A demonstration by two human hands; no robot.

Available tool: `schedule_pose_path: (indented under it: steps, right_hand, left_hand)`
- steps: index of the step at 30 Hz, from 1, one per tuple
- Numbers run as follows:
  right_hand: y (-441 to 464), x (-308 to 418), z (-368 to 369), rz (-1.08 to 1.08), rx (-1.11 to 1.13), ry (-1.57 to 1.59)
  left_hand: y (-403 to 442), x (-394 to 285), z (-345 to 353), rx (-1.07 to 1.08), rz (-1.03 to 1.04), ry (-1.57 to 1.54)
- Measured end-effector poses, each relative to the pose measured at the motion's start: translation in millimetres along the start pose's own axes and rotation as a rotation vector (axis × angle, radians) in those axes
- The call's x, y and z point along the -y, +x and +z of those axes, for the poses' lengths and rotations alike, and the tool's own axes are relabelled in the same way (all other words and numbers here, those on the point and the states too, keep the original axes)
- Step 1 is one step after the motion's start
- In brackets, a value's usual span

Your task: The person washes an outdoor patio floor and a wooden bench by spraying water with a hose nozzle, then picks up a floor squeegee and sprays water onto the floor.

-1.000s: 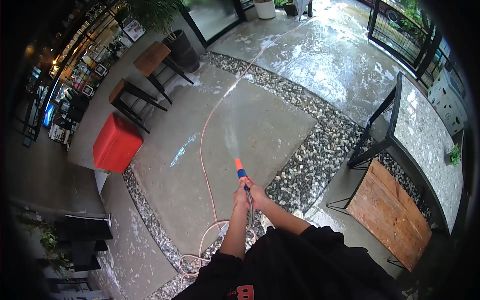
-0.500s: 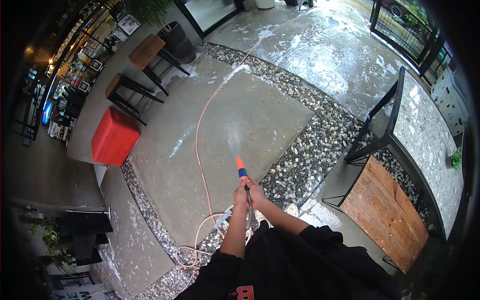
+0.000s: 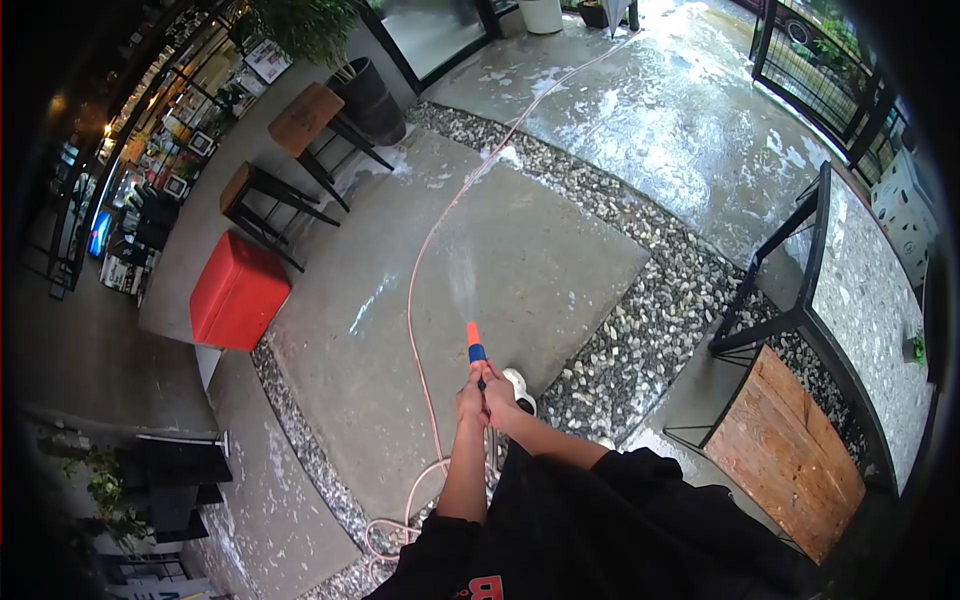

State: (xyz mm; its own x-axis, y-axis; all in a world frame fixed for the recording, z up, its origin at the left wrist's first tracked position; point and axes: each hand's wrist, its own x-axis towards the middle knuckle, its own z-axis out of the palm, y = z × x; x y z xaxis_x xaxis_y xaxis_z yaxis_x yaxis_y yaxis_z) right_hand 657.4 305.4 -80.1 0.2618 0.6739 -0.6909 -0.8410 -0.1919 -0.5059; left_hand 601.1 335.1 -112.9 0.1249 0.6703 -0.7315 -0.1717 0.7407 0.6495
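Observation:
Both my hands grip one hose nozzle (image 3: 475, 345), orange at the tip and blue behind it. My left hand (image 3: 469, 393) wraps it from the left and my right hand (image 3: 498, 392) from the right, the two touching. Water spray (image 3: 462, 275) fans forward from the tip over the concrete slab (image 3: 540, 250). A pink hose (image 3: 412, 320) runs along the slab to the left of the nozzle and coils near my feet. My white shoe (image 3: 519, 388) shows just right of my hands.
Pebble strips (image 3: 610, 370) border the slab. On the left stand a red box seat (image 3: 238, 295) and wooden stools (image 3: 305, 118). A wooden bench (image 3: 785, 450) and a speckled table (image 3: 870, 300) are on the right. Foam patches lie on the wet floor (image 3: 670, 120) beyond.
The view has shifted, so the surroundings sit lower and further right. One shoe has come forward beside my hands. The nozzle tip has moved slightly left in view, still spraying.

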Motion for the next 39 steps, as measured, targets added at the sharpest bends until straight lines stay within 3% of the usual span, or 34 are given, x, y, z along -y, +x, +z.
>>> schedule_pose_path:
  steps: [9,12,13,15,24,27,30,36,39]
  right_hand:
    - [109,-2,128,0.081,-0.023,0.071]
    - [137,-3,157,0.046,-0.001,0.084]
    - [142,-2,165,-0.003,0.029,0.054]
    - [148,4,178,0.017,0.019,0.085]
    - [187,14,218,-0.008,0.059,0.097]
    - [197,31,230,-0.022,0.091,0.064]
    - [191,43,237,0.044,0.037,0.092]
    - [202,7,238,0.094,0.055,0.044]
    - [198,-16,249,0.059,0.099,-0.053]
  left_hand:
    - [94,-132,-9,-0.210,-0.077,0.068]
    - [128,-167,-31,-0.014,-0.097,0.163]
    - [106,-183,-4,-0.103,-0.030,0.045]
    - [120,-196,-10,-0.057,-0.055,0.100]
    - [173,-225,-19,-0.037,-0.036,0.137]
    - [175,-240,-5,-0.018,0.057,0.011]
    - [196,-240,-18,-0.052,-0.041,0.113]
    - [180,-244,-28,-0.167,-0.087,0.107]
    - [179,-244,-59,-0.033,-0.044,-0.034]
